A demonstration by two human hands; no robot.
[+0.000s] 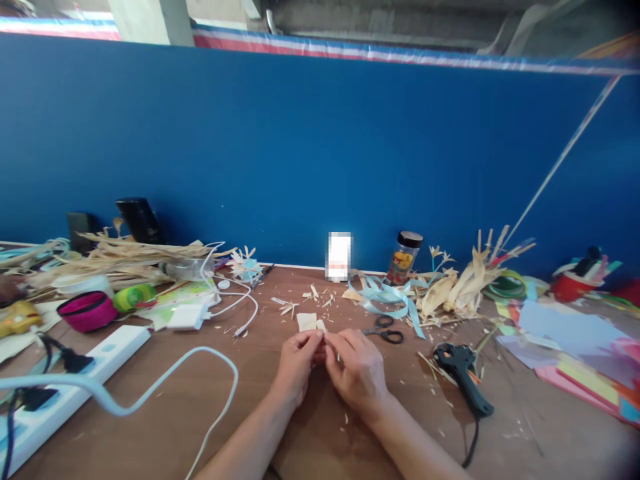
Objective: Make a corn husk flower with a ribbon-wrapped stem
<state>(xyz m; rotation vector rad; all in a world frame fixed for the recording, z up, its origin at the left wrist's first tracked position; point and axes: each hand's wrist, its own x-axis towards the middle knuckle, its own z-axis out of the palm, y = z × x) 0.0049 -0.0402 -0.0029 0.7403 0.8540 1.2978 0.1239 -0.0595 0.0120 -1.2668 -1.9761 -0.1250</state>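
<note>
Husk piece (321, 326): seemingly pinched by fingertips of left hand (296, 365) and right hand (359, 368), likely unfinished
Husk scraps (314, 291): apparently trimmed, strewn
Glue gun (464, 375): unheld
Remaining work: extent unclear

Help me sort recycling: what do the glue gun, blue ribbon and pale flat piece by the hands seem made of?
Glue gun: probably plastic; matte, dark, molded-looking body.
Blue ribbon: likely satin fabric; glossy highlights along its loops.
Pale flat piece: perhaps paper or husk; matte, beige.
</note>
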